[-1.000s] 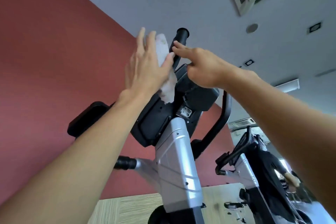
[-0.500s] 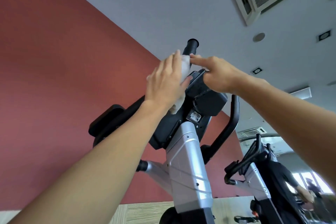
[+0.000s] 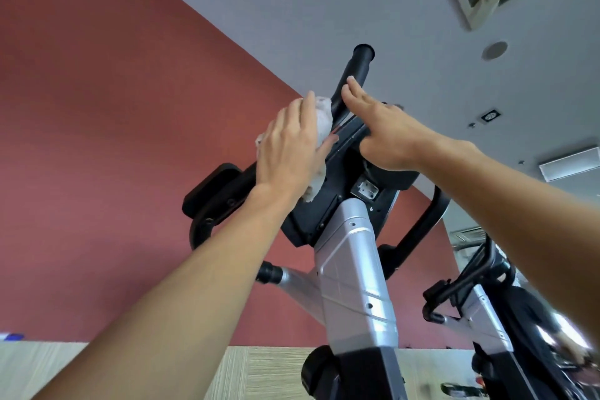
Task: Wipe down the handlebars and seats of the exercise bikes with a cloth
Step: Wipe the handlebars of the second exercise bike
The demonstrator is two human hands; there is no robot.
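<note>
We press the cloth (image 3: 319,122) flat-handed with our left hand (image 3: 289,153) against the console edge (image 3: 349,140) (fingers straight), our right hand (image 3: 386,136) open beside the handlebar (image 3: 355,75).

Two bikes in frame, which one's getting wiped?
The near silver-and-black exercise bike by the red wall: the left hand presses a white cloth on it. The far bike at right is untouched.

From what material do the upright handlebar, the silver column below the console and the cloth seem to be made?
Handlebar: probably rubber or foam grip, matte black with no shine. Silver column: painted metal or moulded plastic, satin with soft highlights and moulded seams; I cannot tell which. Cloth: soft whitish fabric, fuzzy and crumpled under the left hand.
</note>
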